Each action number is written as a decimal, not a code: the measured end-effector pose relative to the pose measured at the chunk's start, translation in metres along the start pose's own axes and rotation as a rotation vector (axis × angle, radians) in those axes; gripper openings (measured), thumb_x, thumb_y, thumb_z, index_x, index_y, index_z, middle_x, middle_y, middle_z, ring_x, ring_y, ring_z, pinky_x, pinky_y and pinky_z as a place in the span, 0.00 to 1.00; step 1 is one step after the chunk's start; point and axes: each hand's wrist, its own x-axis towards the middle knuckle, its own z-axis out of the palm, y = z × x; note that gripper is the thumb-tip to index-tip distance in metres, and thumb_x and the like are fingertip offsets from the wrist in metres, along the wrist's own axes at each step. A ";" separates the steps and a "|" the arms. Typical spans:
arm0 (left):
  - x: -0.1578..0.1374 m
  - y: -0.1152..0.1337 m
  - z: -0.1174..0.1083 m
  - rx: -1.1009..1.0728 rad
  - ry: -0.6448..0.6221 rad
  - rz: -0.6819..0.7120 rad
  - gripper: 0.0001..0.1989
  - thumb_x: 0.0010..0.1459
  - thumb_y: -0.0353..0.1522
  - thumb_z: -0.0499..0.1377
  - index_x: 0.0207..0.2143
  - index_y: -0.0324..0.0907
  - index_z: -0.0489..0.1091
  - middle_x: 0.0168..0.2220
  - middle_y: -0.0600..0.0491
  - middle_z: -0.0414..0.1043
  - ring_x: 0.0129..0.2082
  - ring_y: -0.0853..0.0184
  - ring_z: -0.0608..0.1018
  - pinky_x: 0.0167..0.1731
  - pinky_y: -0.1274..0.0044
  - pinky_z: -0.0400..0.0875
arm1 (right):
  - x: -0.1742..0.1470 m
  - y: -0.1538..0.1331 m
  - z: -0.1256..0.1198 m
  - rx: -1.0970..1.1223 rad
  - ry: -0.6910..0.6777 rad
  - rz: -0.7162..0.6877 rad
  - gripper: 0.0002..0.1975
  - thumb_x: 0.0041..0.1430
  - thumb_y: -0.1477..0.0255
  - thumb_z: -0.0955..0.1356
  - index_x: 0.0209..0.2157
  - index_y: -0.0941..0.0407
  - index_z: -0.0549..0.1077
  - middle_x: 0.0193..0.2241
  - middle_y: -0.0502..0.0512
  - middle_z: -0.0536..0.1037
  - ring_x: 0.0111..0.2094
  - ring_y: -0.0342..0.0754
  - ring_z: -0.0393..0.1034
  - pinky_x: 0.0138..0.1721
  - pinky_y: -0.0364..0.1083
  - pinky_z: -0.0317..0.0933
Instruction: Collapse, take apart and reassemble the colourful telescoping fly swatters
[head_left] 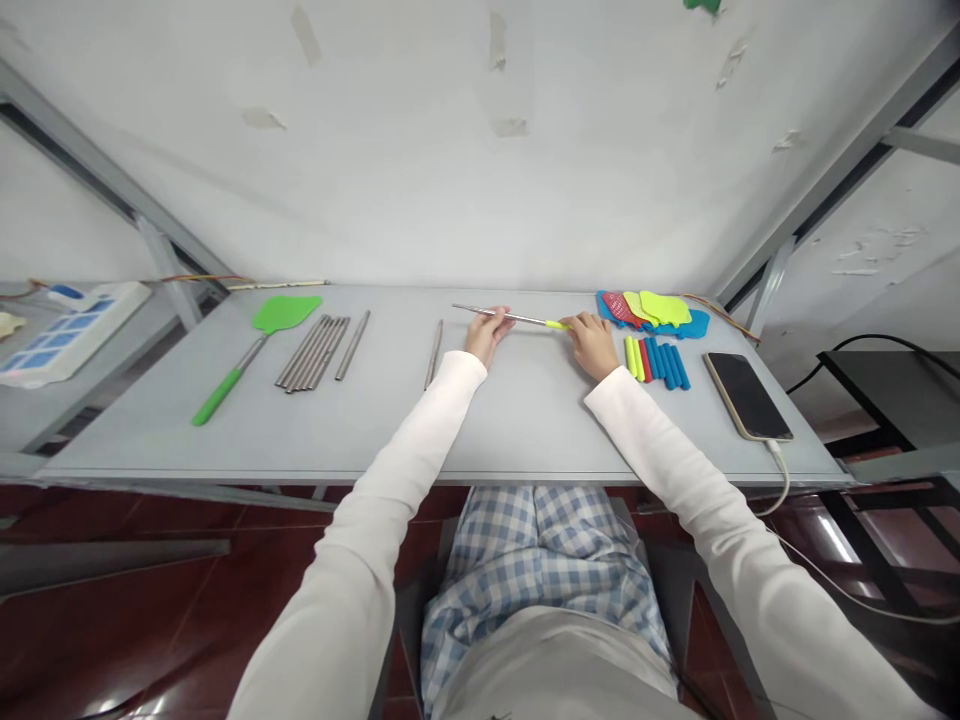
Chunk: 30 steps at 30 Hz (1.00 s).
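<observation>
My left hand [487, 336] is closed around a thin metal rod [529, 319] held level above the table's middle. On the rod's right end sits a yellow handle grip [556, 325], pinched in my right hand [592, 345], whose fingers hide part of it. A single metal tube [433, 355] lies just left of my left hand. Near my right hand is a row of handle grips in yellow, red and blue [660, 362]. Behind them lie stacked plastic swatter heads [652, 309] in blue, red and yellow.
Further left are several metal tubes [313, 354], one separate tube [352, 345] and a green fly swatter [255, 345]. A phone [746, 396] with a charging cable lies at the table's right edge. Metal frame posts stand at both sides, a white wall behind. A power strip [75, 335] is far left.
</observation>
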 end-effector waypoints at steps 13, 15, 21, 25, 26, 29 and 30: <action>0.001 0.003 -0.001 -0.025 -0.096 -0.065 0.05 0.59 0.29 0.60 0.30 0.36 0.73 0.42 0.47 0.76 0.48 0.67 0.77 0.59 0.67 0.67 | 0.002 0.003 -0.007 0.123 0.083 0.031 0.17 0.66 0.77 0.56 0.46 0.53 0.72 0.43 0.58 0.74 0.45 0.54 0.66 0.45 0.51 0.50; 0.000 0.004 -0.001 -0.024 -0.073 -0.054 0.05 0.59 0.29 0.60 0.31 0.36 0.73 0.43 0.47 0.76 0.49 0.67 0.77 0.60 0.67 0.66 | 0.002 0.002 -0.007 0.122 0.091 0.015 0.16 0.66 0.76 0.57 0.47 0.53 0.72 0.42 0.58 0.74 0.45 0.54 0.66 0.45 0.51 0.49; -0.003 0.005 -0.001 0.041 -0.086 -0.019 0.05 0.58 0.31 0.62 0.34 0.37 0.73 0.48 0.47 0.75 0.50 0.67 0.77 0.60 0.68 0.65 | 0.003 0.006 -0.010 0.052 0.127 -0.036 0.14 0.66 0.74 0.59 0.46 0.52 0.74 0.40 0.58 0.74 0.44 0.55 0.64 0.44 0.52 0.48; -0.009 0.006 0.002 0.155 -0.219 -0.062 0.13 0.51 0.36 0.67 0.37 0.37 0.75 0.45 0.47 0.77 0.46 0.65 0.79 0.59 0.69 0.65 | 0.002 0.003 -0.010 0.059 0.144 -0.050 0.14 0.67 0.72 0.60 0.46 0.52 0.75 0.39 0.58 0.75 0.43 0.54 0.64 0.44 0.52 0.48; -0.011 0.006 0.003 0.191 -0.265 -0.078 0.17 0.50 0.38 0.68 0.39 0.37 0.76 0.43 0.46 0.78 0.46 0.64 0.80 0.59 0.68 0.65 | 0.001 0.001 -0.009 0.077 0.134 -0.065 0.14 0.67 0.72 0.60 0.46 0.52 0.75 0.39 0.58 0.75 0.42 0.54 0.64 0.44 0.52 0.49; -0.020 0.008 0.008 0.259 -0.362 -0.092 0.24 0.48 0.44 0.69 0.43 0.38 0.76 0.43 0.46 0.79 0.48 0.61 0.79 0.57 0.67 0.66 | -0.001 -0.007 -0.005 0.143 0.118 -0.120 0.15 0.68 0.71 0.59 0.46 0.53 0.75 0.38 0.58 0.75 0.41 0.52 0.66 0.44 0.51 0.50; -0.023 0.008 0.010 0.270 -0.380 -0.088 0.26 0.48 0.45 0.68 0.45 0.39 0.75 0.44 0.46 0.78 0.48 0.60 0.79 0.57 0.67 0.67 | -0.002 -0.010 -0.005 0.157 0.122 -0.132 0.15 0.68 0.70 0.59 0.46 0.54 0.75 0.38 0.58 0.75 0.41 0.52 0.66 0.44 0.50 0.51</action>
